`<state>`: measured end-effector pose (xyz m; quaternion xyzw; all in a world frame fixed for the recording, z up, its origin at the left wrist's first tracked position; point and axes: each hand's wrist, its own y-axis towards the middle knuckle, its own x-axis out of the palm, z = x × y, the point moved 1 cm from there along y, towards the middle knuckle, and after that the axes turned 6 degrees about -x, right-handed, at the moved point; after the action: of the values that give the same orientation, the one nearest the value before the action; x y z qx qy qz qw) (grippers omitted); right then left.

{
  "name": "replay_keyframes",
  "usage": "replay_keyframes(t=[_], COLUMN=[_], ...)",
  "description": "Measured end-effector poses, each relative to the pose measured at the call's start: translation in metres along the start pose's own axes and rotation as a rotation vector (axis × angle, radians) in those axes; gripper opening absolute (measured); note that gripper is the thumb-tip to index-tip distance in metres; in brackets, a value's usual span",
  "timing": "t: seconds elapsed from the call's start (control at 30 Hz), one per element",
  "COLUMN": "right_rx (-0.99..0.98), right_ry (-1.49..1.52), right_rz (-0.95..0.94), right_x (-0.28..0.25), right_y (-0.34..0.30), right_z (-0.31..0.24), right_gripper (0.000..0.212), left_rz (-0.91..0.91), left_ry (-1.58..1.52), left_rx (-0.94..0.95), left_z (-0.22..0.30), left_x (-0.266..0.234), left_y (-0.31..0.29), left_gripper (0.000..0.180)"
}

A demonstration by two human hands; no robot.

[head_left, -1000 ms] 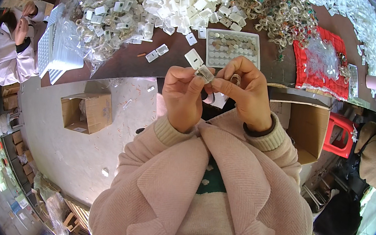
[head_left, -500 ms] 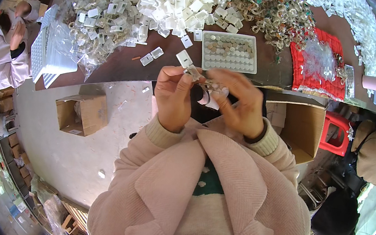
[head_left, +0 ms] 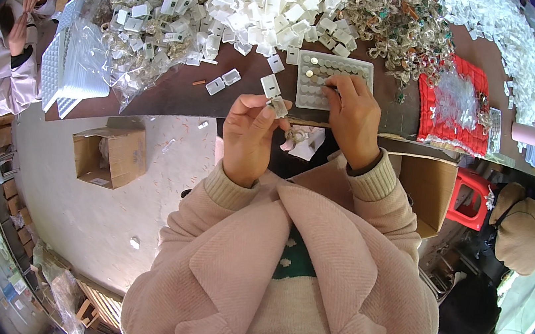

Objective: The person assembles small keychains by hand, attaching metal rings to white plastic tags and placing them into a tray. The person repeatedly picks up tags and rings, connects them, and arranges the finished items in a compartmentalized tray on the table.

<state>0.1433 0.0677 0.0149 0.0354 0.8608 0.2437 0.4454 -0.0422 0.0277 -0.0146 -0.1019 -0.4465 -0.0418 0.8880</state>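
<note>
At the near edge of the table my left hand pinches a small white hinged plastic case, its lid folded open. A clear, curled plastic strap dangles just right of the fingers; whether it joins the case cannot be made out. My right hand reaches over the pale tray of round pockets, thumb and fingertips pinched together at its right half. Whatever sits between those fingertips is hidden. Shiny coin-like discs lie in the tray's upper left.
Heaps of white cases, clear straps and small translucent pieces cover the table's back. A bag of parts and stacked trays stand left, a red cloth right. Another person sits far left.
My right hand has moved away from the case, up and right onto the tray. My left hand keeps its grip on the case. Fewer shiny discs show in the tray.
</note>
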Motion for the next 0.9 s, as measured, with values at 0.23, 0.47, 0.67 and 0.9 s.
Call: replay_keyframes(t=[0.23, 0.47, 0.67, 0.9], right_rx=[-0.129, -0.193, -0.333, -0.3], right_ry=[-0.026, 0.249, 0.259, 0.25], right_rz=[-0.029, 0.072, 0.036, -0.068], right_x=[0.011, -0.015, -0.028, -0.039], right_y=[0.011, 0.01, 0.007, 0.002], right_z=[-0.003, -0.029, -0.054, -0.057], right_gripper=[0.019, 0.021, 0.025, 0.025], left_rz=[-0.003, -0.034, -0.004, -0.069], left_ry=[0.025, -0.01, 0.054, 0.069], left_rx=[0.001, 0.007, 0.065, 0.061], left_z=[0.0, 0.0, -0.003, -0.004], left_x=[0.0, 0.006, 0.016, 0.012], left_y=[0.003, 0.001, -0.004, -0.009], left_gripper=[0.014, 0.016, 0.016, 0.016])
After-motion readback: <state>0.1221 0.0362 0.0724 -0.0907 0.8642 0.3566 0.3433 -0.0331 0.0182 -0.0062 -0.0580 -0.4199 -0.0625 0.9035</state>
